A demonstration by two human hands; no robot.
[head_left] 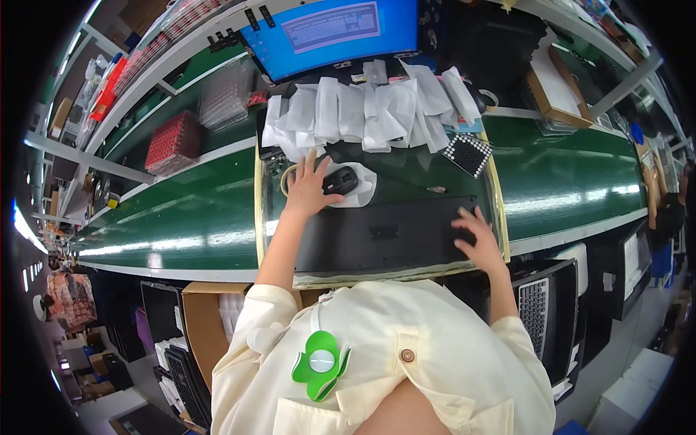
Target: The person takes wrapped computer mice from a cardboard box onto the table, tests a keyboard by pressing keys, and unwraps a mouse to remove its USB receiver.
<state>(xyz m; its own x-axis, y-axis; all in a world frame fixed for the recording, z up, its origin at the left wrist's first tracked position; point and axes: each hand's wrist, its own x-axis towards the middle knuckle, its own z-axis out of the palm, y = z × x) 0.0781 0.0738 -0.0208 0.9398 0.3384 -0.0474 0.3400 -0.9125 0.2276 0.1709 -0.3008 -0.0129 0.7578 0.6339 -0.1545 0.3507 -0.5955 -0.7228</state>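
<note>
A black keyboard (362, 250) lies across the near part of the mat, apparently underside up. Just beyond it, a black computer mouse (341, 180), also seemingly underside up, rests on a white pouch (368, 190). My left hand (309, 190) is spread beside the mouse, thumb close to its near edge; whether it touches is hard to tell. At the keyboard's right end, my right hand (480, 243) has its fingers apart and slightly bent over the edge, holding nothing visible. A small object (437, 189) lies beyond the keyboard.
Several white pouches (339, 112) are lined up across the back, below a lit monitor (341, 36). A black square with white dots (467, 154) lies to the right. Further off are a red stack (174, 142) and a cardboard box (557, 87). Keyboards (533, 312) stand below the bench.
</note>
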